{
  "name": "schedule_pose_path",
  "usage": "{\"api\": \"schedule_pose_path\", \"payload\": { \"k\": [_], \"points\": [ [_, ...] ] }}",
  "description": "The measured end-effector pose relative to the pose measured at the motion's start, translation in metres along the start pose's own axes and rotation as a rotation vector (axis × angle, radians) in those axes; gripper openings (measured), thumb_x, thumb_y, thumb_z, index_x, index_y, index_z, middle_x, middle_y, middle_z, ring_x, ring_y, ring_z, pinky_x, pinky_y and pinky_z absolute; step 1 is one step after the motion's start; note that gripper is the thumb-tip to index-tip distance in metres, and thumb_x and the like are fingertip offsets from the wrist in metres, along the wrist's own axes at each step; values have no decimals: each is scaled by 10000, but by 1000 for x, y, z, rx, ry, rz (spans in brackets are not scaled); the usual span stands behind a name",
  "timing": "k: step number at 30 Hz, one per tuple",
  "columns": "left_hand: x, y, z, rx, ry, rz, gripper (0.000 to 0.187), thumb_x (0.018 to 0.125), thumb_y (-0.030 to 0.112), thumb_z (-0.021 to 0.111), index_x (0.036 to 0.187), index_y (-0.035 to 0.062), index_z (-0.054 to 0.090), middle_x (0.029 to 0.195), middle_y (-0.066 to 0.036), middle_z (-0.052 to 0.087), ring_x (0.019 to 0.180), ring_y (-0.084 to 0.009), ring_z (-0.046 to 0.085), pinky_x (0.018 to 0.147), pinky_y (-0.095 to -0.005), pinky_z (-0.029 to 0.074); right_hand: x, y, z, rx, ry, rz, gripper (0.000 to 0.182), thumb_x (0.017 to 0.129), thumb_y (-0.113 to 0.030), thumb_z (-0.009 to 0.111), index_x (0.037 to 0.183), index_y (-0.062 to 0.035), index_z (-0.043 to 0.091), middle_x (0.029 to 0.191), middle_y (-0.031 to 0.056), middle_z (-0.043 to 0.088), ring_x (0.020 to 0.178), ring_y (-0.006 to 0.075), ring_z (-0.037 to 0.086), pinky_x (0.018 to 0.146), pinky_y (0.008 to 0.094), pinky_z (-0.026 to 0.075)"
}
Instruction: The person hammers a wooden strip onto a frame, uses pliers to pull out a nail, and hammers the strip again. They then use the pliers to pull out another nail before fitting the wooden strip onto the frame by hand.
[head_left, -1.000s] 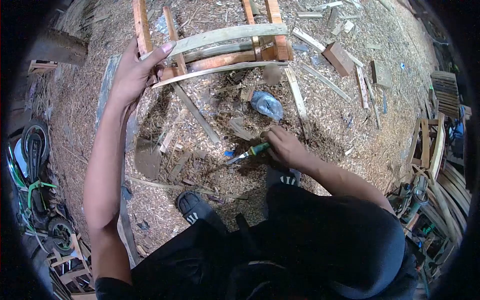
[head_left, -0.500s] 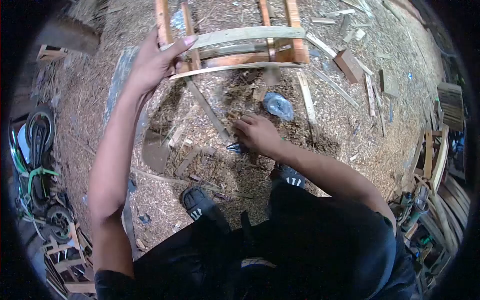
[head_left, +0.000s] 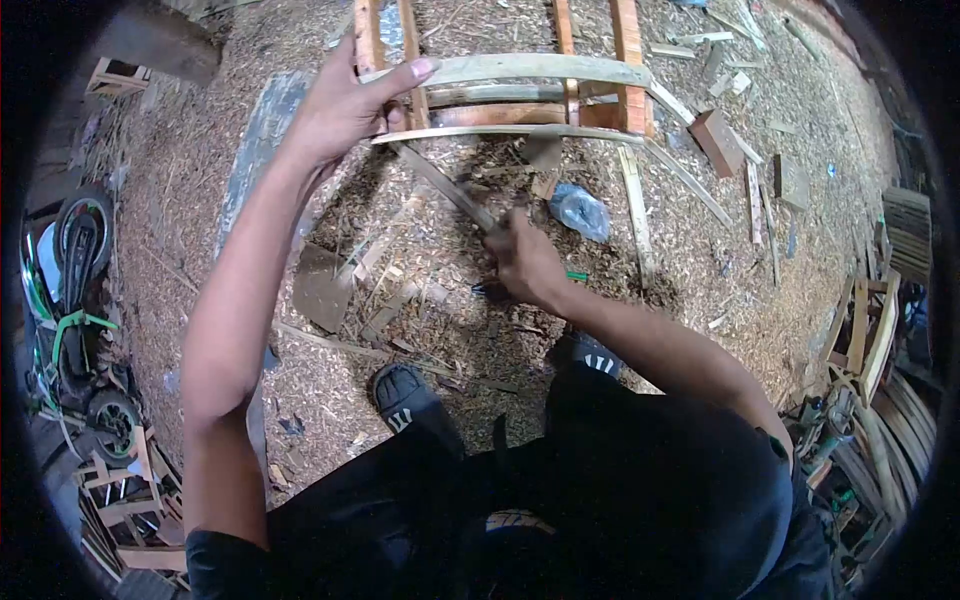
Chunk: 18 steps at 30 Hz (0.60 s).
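Observation:
At the top of the head view, a wooden frame (head_left: 625, 85) has orange-brown uprights and two pale, curved cross slats. My left hand (head_left: 345, 110) is closed around its left corner, the thumb lying over the upper curved slat (head_left: 530, 67). Lower down, my right hand (head_left: 530, 262) is closed at the near end of a narrow wooden stick (head_left: 445, 183). That stick slants up and left to the lower slat. A clear plastic bag (head_left: 580, 212) lies just beyond the right hand. Close by the wrist is a small green object (head_left: 577, 276), too small to name.
Wood chips and offcuts cover the floor. A brown wooden block (head_left: 717, 143) lies to the right, and a flat board piece (head_left: 322, 288) to the left. My sandalled feet (head_left: 405, 393) are below. A small green bike (head_left: 75, 320) stands far left; timber (head_left: 900, 425) is stacked far right.
My right hand has taken hold of the stick's near end and raised it, so the stick lies at a shallower slant. The left hand keeps its grip; the whole view has shifted slightly.

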<state>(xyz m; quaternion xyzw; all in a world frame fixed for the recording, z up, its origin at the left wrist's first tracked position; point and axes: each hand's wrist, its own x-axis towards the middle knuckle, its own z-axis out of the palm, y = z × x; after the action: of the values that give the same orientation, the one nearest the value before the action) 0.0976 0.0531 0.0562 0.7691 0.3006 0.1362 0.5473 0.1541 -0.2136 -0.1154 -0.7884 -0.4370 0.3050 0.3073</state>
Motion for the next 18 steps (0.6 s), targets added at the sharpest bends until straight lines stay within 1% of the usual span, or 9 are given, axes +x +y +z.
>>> {"api": "schedule_pose_path", "payload": {
  "k": [2,4,5,7,8,9,10,14,18],
  "points": [
    [-1,3,1,-38,-3,6,636,892,396,806,1288,-5,512,825,-8,619,643,-56,591,538,-193,454,-10,8,-18,144,38,97,247,940,-128,642,1102,-16,494,1003,249,680,907,452,677,798,508,543],
    [2,0,-2,-38,-17,17,618,891,402,806,1270,6,521,799,-8,616,638,-49,594,523,-187,444,-24,26,-44,257,2,72,403,860,-61,661,1220,-19,485,1046,244,699,958,444,687,809,489,539],
    [2,0,-3,-21,-18,-7,583,894,392,804,1248,16,531,779,-6,613,626,-46,588,518,-188,439,-32,45,-51,307,56,43,318,911,-82,644,1199,-17,526,1056,225,712,966,384,707,818,445,548],
    [3,1,-5,-43,-33,-19,676,881,379,818,1327,-9,489,831,-26,646,624,-48,585,523,-193,450,-59,42,-87,301,267,83,138,980,-74,599,1099,-4,606,912,144,720,800,221,698,714,364,543],
    [3,1,-4,-59,-40,-35,773,867,365,832,1406,-34,447,882,-47,678,622,-51,582,528,-197,462,-71,79,-96,147,360,-154,120,999,-107,615,947,-6,654,792,76,666,663,159,612,621,327,501],
    [0,2,-1,-59,-1,-30,556,904,371,794,1250,24,531,777,-3,616,594,-43,573,500,-184,416,-84,95,-105,188,395,76,256,998,-165,656,788,-18,647,711,24,598,608,114,520,563,310,441],
    [1,2,-1,-65,-8,-28,556,904,371,794,1250,24,531,777,-3,616,594,-43,573,500,-184,416,-95,89,-118,223,463,253,359,999,-214,678,698,-32,608,670,-5,569,609,89,495,543,298,405],
    [5,-4,-6,-22,-42,-52,576,911,372,787,1283,20,523,788,-10,631,599,-50,572,513,-192,424,-140,147,-137,351,711,275,451,997,-219,691,619,-63,500,634,-54,429,615,60,357,558,279,287],
    [12,-10,-9,-21,-37,-59,492,954,345,744,1261,22,535,806,-31,651,619,-60,581,549,-204,449,-143,162,-140,297,860,341,448,1003,-219,683,631,-63,487,634,-56,414,621,63,353,550,287,277]
  ]
}}
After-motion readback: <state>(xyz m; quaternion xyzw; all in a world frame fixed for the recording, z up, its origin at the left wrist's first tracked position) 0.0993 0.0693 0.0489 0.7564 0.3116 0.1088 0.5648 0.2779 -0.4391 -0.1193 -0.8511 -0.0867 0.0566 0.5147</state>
